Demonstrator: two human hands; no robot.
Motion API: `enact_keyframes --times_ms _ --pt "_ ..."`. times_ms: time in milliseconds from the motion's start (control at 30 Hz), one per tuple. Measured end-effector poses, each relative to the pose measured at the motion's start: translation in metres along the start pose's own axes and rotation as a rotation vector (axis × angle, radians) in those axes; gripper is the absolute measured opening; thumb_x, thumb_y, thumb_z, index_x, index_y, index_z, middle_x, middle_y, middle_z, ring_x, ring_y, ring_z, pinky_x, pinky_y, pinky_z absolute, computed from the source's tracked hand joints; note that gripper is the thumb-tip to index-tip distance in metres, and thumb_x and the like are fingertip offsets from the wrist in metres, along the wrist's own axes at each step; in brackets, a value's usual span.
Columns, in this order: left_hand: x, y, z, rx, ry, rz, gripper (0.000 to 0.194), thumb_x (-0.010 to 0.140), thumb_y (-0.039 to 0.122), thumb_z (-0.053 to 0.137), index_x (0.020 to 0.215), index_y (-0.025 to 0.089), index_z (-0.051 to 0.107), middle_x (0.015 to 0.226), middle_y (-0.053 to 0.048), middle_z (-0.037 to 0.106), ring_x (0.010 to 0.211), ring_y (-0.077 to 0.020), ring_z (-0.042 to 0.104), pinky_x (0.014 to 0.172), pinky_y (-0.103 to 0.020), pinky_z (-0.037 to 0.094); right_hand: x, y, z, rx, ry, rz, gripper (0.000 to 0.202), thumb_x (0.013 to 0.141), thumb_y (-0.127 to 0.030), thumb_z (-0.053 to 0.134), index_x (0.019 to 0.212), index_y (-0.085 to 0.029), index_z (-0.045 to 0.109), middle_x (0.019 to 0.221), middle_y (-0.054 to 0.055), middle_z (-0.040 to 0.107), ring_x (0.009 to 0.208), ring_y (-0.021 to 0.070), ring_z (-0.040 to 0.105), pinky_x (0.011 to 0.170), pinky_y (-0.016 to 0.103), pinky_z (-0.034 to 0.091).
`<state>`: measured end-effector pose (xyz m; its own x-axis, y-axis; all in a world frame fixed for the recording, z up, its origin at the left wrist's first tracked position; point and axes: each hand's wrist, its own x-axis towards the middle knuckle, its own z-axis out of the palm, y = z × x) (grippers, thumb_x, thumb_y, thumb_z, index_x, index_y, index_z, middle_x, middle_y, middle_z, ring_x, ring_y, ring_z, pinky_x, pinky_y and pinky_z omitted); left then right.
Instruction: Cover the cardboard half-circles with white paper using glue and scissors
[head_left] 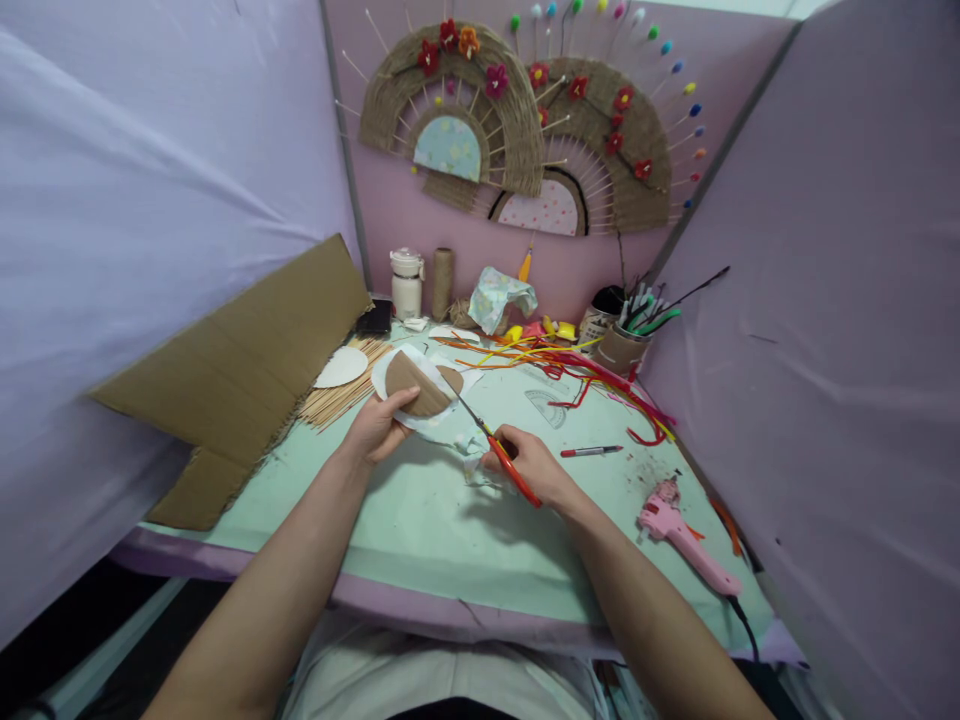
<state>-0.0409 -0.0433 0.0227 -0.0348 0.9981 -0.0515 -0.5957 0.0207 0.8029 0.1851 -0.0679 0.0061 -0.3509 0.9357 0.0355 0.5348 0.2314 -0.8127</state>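
Note:
My left hand (381,422) grips a half-round piece of cardboard (420,385) together with the pale fabric (450,430) around its edge, thumb on top. Fingers of my right hand (529,462) are closed round the red handles of a pair of scissors (510,465). The blades point up and left, reaching the right edge of the cardboard and fabric. A loose flap of the fabric hangs below the blades, close to my right hand. A second bit of cardboard shows behind the blades, partly hidden.
A large cardboard sheet (247,370) leans on the left beside thin wooden sticks (330,405). Pipe cleaners (592,375), a marker (592,451) and a pink glue gun (686,540) lie to the right. A white bottle (407,285) and twine roll (443,284) stand behind.

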Motion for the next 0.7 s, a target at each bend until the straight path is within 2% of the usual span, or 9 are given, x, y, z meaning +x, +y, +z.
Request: enact_keyframes --times_ms 467,700 --pt "0.001 0.0006 -0.0024 0.005 0.006 -0.006 0.049 0.068 0.007 0.068 0.115 0.017 0.06 0.093 -0.005 0.073 0.08 -0.0179 0.068 0.074 -0.028 0.057 0.0006 -0.0025 -0.0012 0.004 0.013 0.034 0.028 0.068 -0.043 0.06 0.063 -0.019 0.046 0.059 -0.006 0.041 0.057 0.0102 0.036 0.051 0.022 0.027" --pt "0.0005 0.0021 -0.0027 0.009 0.001 0.002 0.049 0.067 0.007 0.068 0.114 0.018 0.06 0.092 -0.004 0.073 0.078 -0.0171 0.068 0.071 -0.028 0.057 0.0013 -0.0028 -0.002 -0.005 0.026 0.053 0.032 0.066 -0.046 0.062 0.061 -0.02 0.044 0.057 -0.006 0.04 0.057 0.0104 0.035 0.051 0.022 0.027"
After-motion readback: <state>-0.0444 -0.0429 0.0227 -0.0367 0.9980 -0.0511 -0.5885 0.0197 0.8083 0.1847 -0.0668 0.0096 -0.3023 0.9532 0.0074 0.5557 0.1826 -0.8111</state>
